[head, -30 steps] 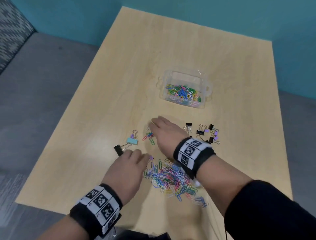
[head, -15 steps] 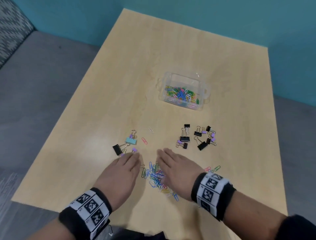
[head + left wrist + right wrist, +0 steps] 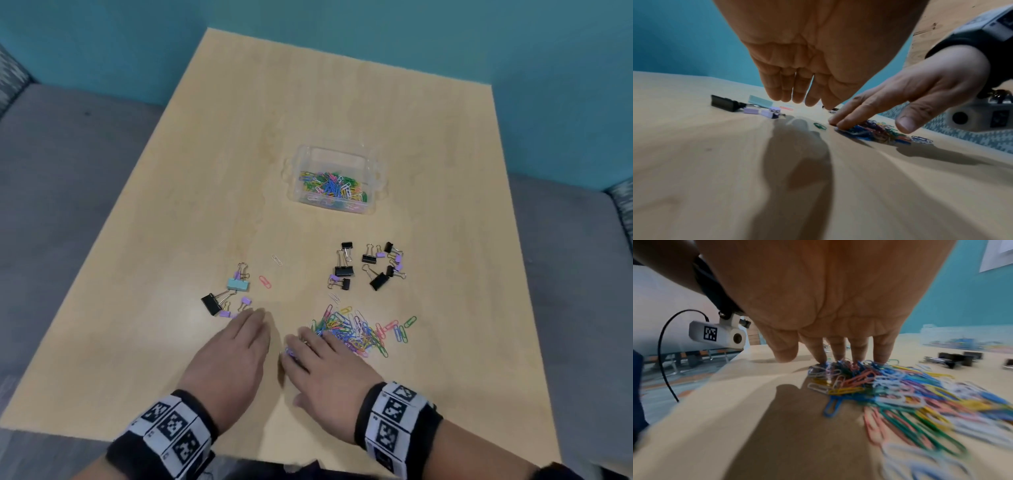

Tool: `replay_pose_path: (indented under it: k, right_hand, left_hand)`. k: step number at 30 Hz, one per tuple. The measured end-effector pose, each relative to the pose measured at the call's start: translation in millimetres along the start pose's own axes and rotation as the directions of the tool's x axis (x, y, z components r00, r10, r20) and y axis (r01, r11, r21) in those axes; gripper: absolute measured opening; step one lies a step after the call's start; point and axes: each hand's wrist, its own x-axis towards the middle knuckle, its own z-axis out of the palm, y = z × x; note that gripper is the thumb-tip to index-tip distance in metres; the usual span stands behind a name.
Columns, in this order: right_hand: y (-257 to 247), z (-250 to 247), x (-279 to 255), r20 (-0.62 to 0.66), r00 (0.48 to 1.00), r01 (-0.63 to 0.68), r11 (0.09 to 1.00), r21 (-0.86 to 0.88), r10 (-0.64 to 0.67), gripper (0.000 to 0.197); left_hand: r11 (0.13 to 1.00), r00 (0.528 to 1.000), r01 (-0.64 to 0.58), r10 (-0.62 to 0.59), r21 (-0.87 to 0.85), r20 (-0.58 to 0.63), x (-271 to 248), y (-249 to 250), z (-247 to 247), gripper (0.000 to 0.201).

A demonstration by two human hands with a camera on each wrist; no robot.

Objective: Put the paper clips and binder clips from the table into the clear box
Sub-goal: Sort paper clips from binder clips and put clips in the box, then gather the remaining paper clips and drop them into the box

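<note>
A heap of coloured paper clips (image 3: 352,334) (image 3: 900,386) lies near the table's front edge. My right hand (image 3: 318,363) is flat, its straight fingertips (image 3: 838,357) pressing on the heap's left end. My left hand (image 3: 236,353) (image 3: 803,91) hovers open just left of it, holding nothing. Binder clips lie in two groups: black and purple ones (image 3: 371,267) behind the heap, and a teal, black and purple group (image 3: 229,294) (image 3: 748,105) beyond my left fingers. The clear box (image 3: 334,180) stands farther back with paper clips inside.
Two stray paper clips, one red (image 3: 264,281) and one white (image 3: 276,260), lie between the binder clip groups. The wooden table (image 3: 171,205) is bordered by teal walls behind and grey flooring at both sides.
My right hand drew back from the far clips toward the front edge and now lies flat on the heap's left end. The heap shows uncovered to its right. My left hand barely moved.
</note>
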Motion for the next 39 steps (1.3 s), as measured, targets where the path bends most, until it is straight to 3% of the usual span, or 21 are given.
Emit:
replay_pose_path:
  k: [5,8,13,17,19,23,28,30,32,34,37,39]
  right_hand:
    - [35.7,1.0,-41.1,-0.127,0.966,-0.207,0.969,0.137,0.224,0.055]
    - [53.7,6.8,-62.1,-0.126,0.913,-0.361,0.912,0.193,0.388,0.057]
    - [65.1,23.5,-77.0,-0.128,0.841,-0.472,0.828,0.302,0.526,0.060]
    - [66.9,26.3,-64.2,-0.075,0.755,-0.581,0.718,0.383,0.651,0.050]
    - [61.8,27.6,-56.7,-0.049,0.772,-0.567,0.722,0.397,0.633,0.050]
    - [48.2,20.7,-51.3,-0.065,0.875,-0.410,0.807,0.426,0.479,0.058]
    - [59.4,23.2,-53.0,-0.130,0.863,-0.401,0.818,0.412,0.488,0.055]
    - [58.4,27.2,-53.6,-0.099,0.886,-0.391,0.843,0.369,0.454,0.058]
    - [55.4,29.9,-56.0,-0.089,0.914,-0.345,0.874,0.342,0.395,0.062]
    - [54.7,29.8,-59.4,-0.106,0.916,-0.331,0.878,0.347,0.387,0.063]
    - [56.7,29.2,-59.7,-0.087,0.878,-0.416,0.839,0.350,0.471,0.061]
    - [52.4,30.4,-56.0,-0.067,0.895,-0.393,0.852,0.346,0.440,0.062]
  left_hand:
    - [0.987,0.992,0.086,-0.097,-0.137,-0.077,46.3,3.2,-7.7,0.057]
    - [0.978,0.984,0.173,-0.178,-0.119,-0.029,87.9,-4.6,-13.0,0.070]
    - [0.961,0.962,0.269,-0.265,-0.072,0.060,114.1,11.3,-2.9,0.078]
    - [0.967,0.979,0.204,-0.198,-0.152,0.055,100.4,31.3,9.0,0.084]
    - [0.974,0.991,0.129,-0.121,-0.187,0.052,91.1,44.8,7.9,0.088]
    - [0.977,0.997,0.076,-0.074,-0.200,0.016,87.0,60.6,5.6,0.076]
    - [0.984,0.996,0.061,-0.071,-0.165,-0.053,82.5,63.7,-0.7,0.066]
    - [0.985,0.989,0.120,-0.129,-0.126,-0.069,74.9,58.7,1.3,0.062]
    - [0.969,0.974,0.226,-0.228,-0.103,-0.008,65.8,49.8,5.2,0.066]
    - [0.961,0.967,0.254,-0.250,-0.114,0.050,57.1,44.1,11.8,0.070]
    - [0.962,0.986,0.164,-0.161,-0.219,0.032,46.5,49.0,11.9,0.065]
    - [0.955,0.997,0.059,-0.070,-0.292,-0.029,41.0,53.1,12.3,0.058]
